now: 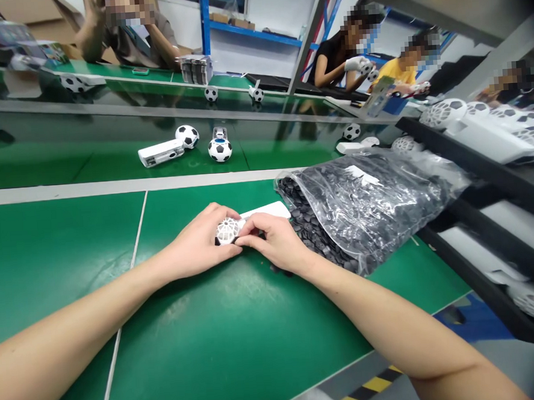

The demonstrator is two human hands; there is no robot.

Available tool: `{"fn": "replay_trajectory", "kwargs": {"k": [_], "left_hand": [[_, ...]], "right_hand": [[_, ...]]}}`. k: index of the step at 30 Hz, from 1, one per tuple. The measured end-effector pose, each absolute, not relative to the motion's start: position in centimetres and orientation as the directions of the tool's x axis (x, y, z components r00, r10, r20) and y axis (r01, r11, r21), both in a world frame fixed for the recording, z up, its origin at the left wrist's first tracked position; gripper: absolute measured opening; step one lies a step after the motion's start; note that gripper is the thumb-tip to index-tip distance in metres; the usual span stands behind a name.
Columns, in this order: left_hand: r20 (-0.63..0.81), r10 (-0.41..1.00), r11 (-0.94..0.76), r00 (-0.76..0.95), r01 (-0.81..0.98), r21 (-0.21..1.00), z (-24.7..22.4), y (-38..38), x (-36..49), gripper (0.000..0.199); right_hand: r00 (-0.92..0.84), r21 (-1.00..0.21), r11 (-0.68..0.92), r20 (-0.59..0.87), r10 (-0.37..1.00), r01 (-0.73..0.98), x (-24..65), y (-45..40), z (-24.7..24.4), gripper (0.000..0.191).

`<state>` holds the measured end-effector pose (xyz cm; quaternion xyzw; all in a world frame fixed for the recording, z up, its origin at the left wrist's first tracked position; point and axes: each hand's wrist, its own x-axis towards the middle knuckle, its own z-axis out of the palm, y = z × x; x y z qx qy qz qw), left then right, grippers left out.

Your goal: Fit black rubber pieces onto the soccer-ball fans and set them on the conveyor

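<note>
On the green table, my left hand [202,240] is wrapped round a white lattice ball head [228,231], part of a small device whose long white handle [270,210] points right. A little black shows at the ball's lower edge. My right hand [273,239] pinches at the ball's right side, thumb and forefinger together; a small dark piece seems to be at the fingertips, mostly hidden. Just right of my right hand lies a clear plastic bag [366,200] spilling many small black pieces [309,224].
Soccer-ball devices [162,152] lie on the conveyor belt [87,153] beyond the table's pale edge. At right stands a black rack [486,156] loaded with white lattice-headed parts [445,112]. Several co-workers [344,56] sit across the line. A cardboard box [34,18] stands at back left.
</note>
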<state>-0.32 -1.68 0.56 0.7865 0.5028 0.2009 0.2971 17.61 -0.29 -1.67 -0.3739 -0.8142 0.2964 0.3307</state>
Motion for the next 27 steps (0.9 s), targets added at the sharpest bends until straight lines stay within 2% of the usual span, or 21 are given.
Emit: {"fn": "replay_trajectory", "kwargs": {"k": [11, 15, 17, 19, 22, 24, 27], "left_hand": [[0.080, 0.925, -0.326, 0.370, 0.670, 0.666, -0.2, -1.8, 0.1, 0.038], [0.107, 0.933, -0.317, 0.344, 0.643, 0.697, -0.3, -1.8, 0.0, 0.038], [0.060, 0.943, -0.258, 0.327, 0.608, 0.751, -0.1, -1.7, -0.3, 0.040], [-0.055, 0.946, -0.123, 0.319, 0.511, 0.851, 0.2, -1.3, -0.8, 0.045], [-0.213, 0.913, 0.138, 0.347, 0.229, 0.964, 0.6, -0.5, -1.8, 0.049], [-0.262, 0.902, 0.266, 0.343, 0.035, 0.963, 0.6, 0.1, -2.4, 0.042], [-0.303, 0.902, 0.365, 0.308, -0.170, 0.915, 0.4, 0.7, -3.0, 0.026]], "right_hand": [[-0.476, -0.727, 0.500, 0.268, 0.838, 0.471, 17.5, 0.3, -1.9, 0.013], [-0.499, -0.768, 0.497, 0.270, 0.823, 0.405, 17.4, 0.6, -1.7, 0.015], [-0.469, -0.796, 0.487, 0.298, 0.832, 0.360, 17.7, 0.7, -1.4, 0.014], [-0.376, -0.789, 0.502, 0.371, 0.849, 0.354, 18.4, 0.7, -0.9, 0.015], [-0.254, -0.742, 0.558, 0.497, 0.830, 0.372, 19.6, 0.7, -0.5, 0.014], [-0.235, -0.716, 0.585, 0.537, 0.810, 0.381, 20.3, 0.8, -0.5, 0.012], [-0.279, -0.671, 0.618, 0.553, 0.785, 0.410, 20.6, 0.9, -0.9, 0.010]]}}
